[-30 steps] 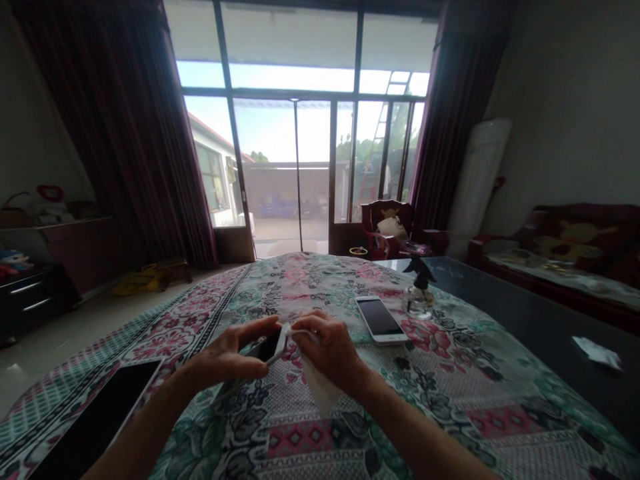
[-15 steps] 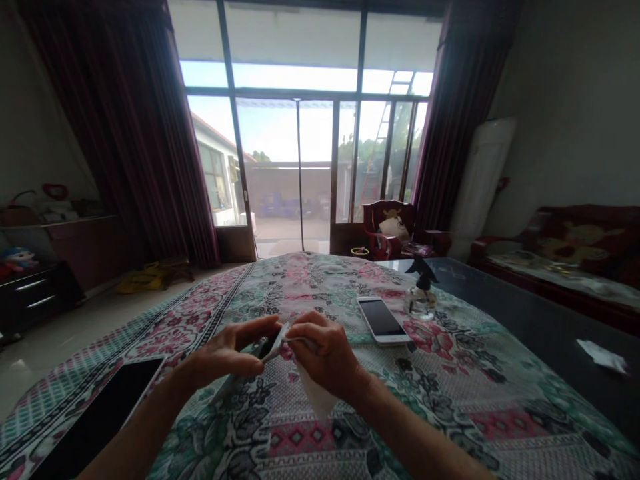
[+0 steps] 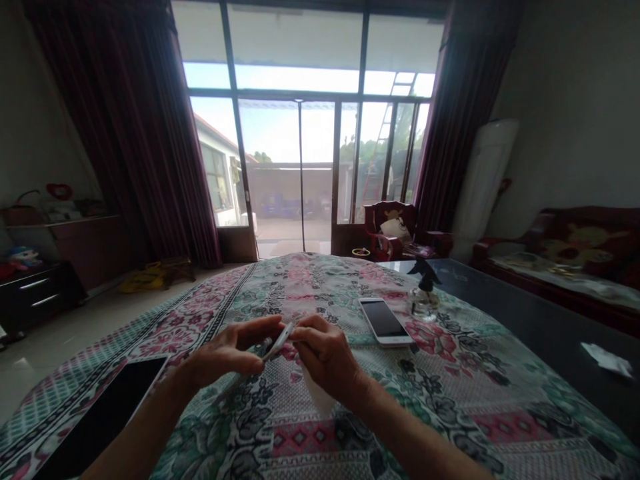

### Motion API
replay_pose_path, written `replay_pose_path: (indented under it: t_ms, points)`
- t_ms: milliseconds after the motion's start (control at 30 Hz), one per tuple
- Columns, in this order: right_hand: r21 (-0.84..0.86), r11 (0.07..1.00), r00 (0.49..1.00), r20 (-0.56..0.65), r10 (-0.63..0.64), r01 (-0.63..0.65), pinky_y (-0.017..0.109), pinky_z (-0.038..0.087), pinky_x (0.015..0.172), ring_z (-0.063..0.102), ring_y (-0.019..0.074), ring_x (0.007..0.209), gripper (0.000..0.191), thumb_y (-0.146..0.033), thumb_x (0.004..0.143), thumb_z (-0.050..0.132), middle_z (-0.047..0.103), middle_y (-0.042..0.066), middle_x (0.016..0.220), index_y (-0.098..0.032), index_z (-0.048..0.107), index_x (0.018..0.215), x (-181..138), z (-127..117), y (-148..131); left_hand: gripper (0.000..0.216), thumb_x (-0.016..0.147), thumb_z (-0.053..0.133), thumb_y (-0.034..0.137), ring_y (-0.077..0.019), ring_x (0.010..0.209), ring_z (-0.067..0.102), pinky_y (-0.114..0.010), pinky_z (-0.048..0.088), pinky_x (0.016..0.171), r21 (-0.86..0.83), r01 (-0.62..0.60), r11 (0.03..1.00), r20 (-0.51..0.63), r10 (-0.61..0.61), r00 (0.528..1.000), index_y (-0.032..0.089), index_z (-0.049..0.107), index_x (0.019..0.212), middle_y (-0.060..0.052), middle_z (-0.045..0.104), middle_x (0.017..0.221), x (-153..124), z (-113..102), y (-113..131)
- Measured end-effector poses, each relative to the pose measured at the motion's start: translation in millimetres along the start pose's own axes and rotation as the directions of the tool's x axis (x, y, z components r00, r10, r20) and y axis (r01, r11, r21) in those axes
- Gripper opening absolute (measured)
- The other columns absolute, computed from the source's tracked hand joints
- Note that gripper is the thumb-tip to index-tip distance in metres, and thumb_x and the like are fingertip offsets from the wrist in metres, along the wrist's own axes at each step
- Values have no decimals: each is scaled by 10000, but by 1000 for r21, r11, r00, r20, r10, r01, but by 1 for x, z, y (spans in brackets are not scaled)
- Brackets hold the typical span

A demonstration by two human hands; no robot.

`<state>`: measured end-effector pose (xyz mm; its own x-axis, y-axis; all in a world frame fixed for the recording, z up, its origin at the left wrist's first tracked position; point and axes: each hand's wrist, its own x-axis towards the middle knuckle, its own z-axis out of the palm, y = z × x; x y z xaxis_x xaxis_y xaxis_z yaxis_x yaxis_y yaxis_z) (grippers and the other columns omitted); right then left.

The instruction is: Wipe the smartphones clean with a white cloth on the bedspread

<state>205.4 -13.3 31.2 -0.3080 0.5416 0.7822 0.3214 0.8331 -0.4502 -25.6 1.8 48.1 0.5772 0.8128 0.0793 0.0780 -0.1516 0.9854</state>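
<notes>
Between the thumb and fingers of my left hand (image 3: 220, 353) is a thin smartphone (image 3: 280, 341), tilted up so that mostly its pale edge shows. My right hand (image 3: 327, 355) pinches a white tissue (image 3: 317, 395) at the phone's far edge, and the tissue's loose end hangs below the fingers. Just right of my hands, a white smartphone (image 3: 386, 323) lies screen up on the patterned tablecloth (image 3: 310, 437). A large tablet (image 3: 107, 407) with a dark screen lies at the left, partly covered by my left forearm.
A clear spray bottle with a black top (image 3: 424, 293) stands beyond the white smartphone. On the dark table (image 3: 505, 313) at the right lies a crumpled white tissue (image 3: 607, 360). A wooden armchair (image 3: 393, 230) and a glass door (image 3: 285, 193) are farther back.
The held phone has tipped slightly, so less of its dark side shows. My right hand has shifted a little along its edge with the tissue. The view has moved slightly.
</notes>
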Motion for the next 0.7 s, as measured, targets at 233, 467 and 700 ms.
replay_pose_path:
  t_ms: [233,467,700]
  points:
    - [-12,998,988,-144,58,-61,271,487,753,600,138,829,127,-150,841,551,625,47,895,-202,657,886,2,1,0,693,618,753,204,-298,1318,394,-460,242,1131,-15,-14,1000,7,14,1000,244,548,1278,-29,534,1365,1,2,3]
    - [15,998,995,-79,-53,54,270,496,735,591,135,829,166,-128,844,528,607,49,910,-196,662,913,2,1,-4,718,629,755,214,-316,1305,408,-486,239,1126,-13,-44,999,42,45,998,217,520,1307,-54,534,1365,3,4,0]
    - [26,999,996,-90,-23,26,269,495,751,597,131,841,169,-133,849,534,606,46,921,-202,666,930,-1,5,0,710,611,765,200,-313,1300,415,-490,221,1130,-37,-30,999,42,32,999,236,543,1285,-42,552,1349,4,5,-1]
